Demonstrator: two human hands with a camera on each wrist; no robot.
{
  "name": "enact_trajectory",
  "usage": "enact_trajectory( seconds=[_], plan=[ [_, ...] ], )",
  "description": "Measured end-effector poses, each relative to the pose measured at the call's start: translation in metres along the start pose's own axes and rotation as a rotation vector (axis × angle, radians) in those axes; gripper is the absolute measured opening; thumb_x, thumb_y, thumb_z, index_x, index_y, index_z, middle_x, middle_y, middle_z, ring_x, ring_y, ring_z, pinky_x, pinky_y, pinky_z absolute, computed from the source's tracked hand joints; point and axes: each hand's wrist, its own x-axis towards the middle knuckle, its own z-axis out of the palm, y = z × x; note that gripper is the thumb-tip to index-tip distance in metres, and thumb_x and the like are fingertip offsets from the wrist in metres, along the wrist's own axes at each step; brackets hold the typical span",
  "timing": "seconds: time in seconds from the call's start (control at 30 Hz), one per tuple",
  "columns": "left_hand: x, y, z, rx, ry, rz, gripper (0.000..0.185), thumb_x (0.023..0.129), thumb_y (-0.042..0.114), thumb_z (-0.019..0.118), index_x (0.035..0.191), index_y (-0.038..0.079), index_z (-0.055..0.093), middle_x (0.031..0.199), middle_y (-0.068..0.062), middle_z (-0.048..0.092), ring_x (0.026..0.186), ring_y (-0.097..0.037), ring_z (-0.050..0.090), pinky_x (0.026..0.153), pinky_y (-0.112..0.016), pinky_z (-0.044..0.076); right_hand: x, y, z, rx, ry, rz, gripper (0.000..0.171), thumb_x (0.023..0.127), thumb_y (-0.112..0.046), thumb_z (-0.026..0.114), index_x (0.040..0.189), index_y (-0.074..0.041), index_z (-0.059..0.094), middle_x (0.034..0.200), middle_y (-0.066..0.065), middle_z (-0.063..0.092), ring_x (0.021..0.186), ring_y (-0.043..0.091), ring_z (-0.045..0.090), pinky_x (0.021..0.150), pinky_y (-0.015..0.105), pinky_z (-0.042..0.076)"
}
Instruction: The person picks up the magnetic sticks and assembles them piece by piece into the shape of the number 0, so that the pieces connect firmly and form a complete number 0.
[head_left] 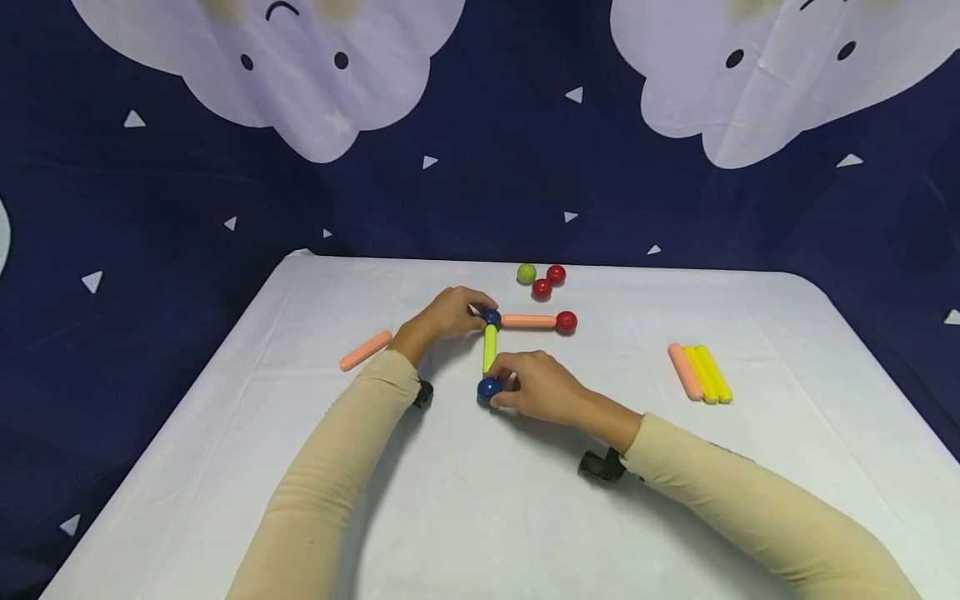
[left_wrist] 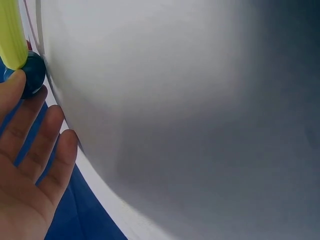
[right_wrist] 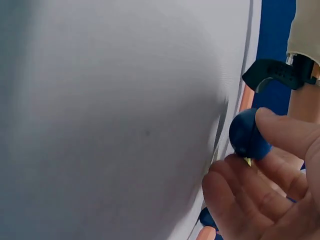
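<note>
- The right hand (head_left: 543, 387) pinches the near blue ball (head_left: 488, 388) between thumb and fingertips — fingers curled round it, as the right wrist view shows on the same ball (right_wrist: 248, 134).
- A green stick (head_left: 490, 348) runs from that pinched ball away from the person, up to the far blue ball (head_left: 491, 317); the stick touches both.
- The left hand (head_left: 448, 312) rests at the far blue ball, its fingertips against the ball's left side. In the left wrist view the fingers (left_wrist: 30, 135) lie nearly straight, one tip touching the ball (left_wrist: 31, 74) just below the green stick (left_wrist: 12, 32); they do not wrap it.
- From the far blue ball, on the side away from the left hand, an orange stick (head_left: 528, 321) reaches rightward to a red ball (head_left: 566, 322) — all three in a line, touching.
- So the joined piece forms an L, with one hand at each end of the green leg.
- Beyond the left hand's grip, farther up the table (head_left: 450, 517), lie a green ball (head_left: 527, 272) and two red balls (head_left: 548, 282), close together.
- Left of the left hand, apart from it, a loose orange stick (head_left: 365, 350) lies slanted.
- Well to the right of the right hand, three sticks (head_left: 701, 372) lie side by side: one orange, two yellow.
- Both forearms wear beige sleeves (head_left: 337, 467).
</note>
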Motion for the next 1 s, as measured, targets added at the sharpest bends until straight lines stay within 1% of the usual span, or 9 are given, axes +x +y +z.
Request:
enact_trajectory(
  seconds=[0.13, 0.27, 0.47, 0.6, 0.73, 1.0],
  plan=[
    [0.001, 0.002, 0.000, 0.018, 0.002, 0.011, 0.037, 0.092, 0.012, 0.069, 0.129, 0.012, 0.066, 0.128, -0.008, 0.069, 0.116, -0.025, 0.065, 0.100, -0.037, 0.050, 0.000, -0.001, -0.001, 0.001, 0.030, 0.030, 0.025, 0.083, -0.017, 0.080, 0.103, -0.009, 0.069, 0.092, 0.002, 0.075, 0.083, 0.009, 0.066, 0.072, 0.025, 0.052],
    [-0.001, 0.002, -0.001, 0.019, 0.002, 0.010, 0.037, 0.092, 0.012, 0.069, 0.129, 0.011, 0.066, 0.128, -0.008, 0.069, 0.116, -0.025, 0.064, 0.100, -0.038, 0.050, 0.001, 0.000, -0.001, 0.008, 0.032, 0.039, 0.025, 0.083, -0.016, 0.080, 0.103, -0.008, 0.068, 0.092, 0.003, 0.075, 0.084, 0.012, 0.067, 0.075, 0.027, 0.053],
    [0.001, 0.002, -0.001, 0.015, 0.007, 0.019, 0.037, 0.091, 0.012, 0.070, 0.128, 0.011, 0.067, 0.128, -0.008, 0.069, 0.115, -0.025, 0.065, 0.099, -0.038, 0.051, 0.003, 0.001, 0.000, 0.001, 0.034, 0.043, 0.025, 0.082, -0.016, 0.081, 0.101, -0.008, 0.068, 0.092, 0.003, 0.075, 0.084, 0.013, 0.067, 0.074, 0.027, 0.053],
    [0.003, 0.002, 0.000, 0.010, 0.014, 0.011, 0.037, 0.091, 0.011, 0.070, 0.128, 0.011, 0.067, 0.128, -0.008, 0.069, 0.114, -0.025, 0.065, 0.098, -0.037, 0.051, 0.007, 0.001, 0.000, 0.000, 0.017, 0.068, 0.026, 0.082, -0.017, 0.081, 0.102, -0.007, 0.067, 0.093, 0.004, 0.075, 0.084, 0.012, 0.067, 0.072, 0.025, 0.052],
    [0.006, 0.002, 0.000, -0.007, 0.027, 0.001, 0.037, 0.091, 0.009, 0.070, 0.128, 0.011, 0.067, 0.127, -0.009, 0.069, 0.114, -0.025, 0.065, 0.098, -0.038, 0.051, 0.012, 0.002, -0.002, -0.002, 0.004, 0.103, 0.027, 0.082, -0.016, 0.081, 0.103, -0.007, 0.067, 0.096, 0.005, 0.075, 0.086, 0.013, 0.066, 0.074, 0.026, 0.053],
    [0.013, 0.000, 0.000, -0.025, 0.060, -0.019, 0.038, 0.091, 0.006, 0.069, 0.128, 0.010, 0.067, 0.126, -0.010, 0.070, 0.113, -0.027, 0.065, 0.097, -0.037, 0.052, 0.020, 0.006, -0.004, -0.017, 0.003, 0.134, 0.027, 0.082, -0.017, 0.080, 0.105, -0.008, 0.066, 0.098, 0.006, 0.075, 0.087, 0.015, 0.066, 0.075, 0.028, 0.052]
  ],
)
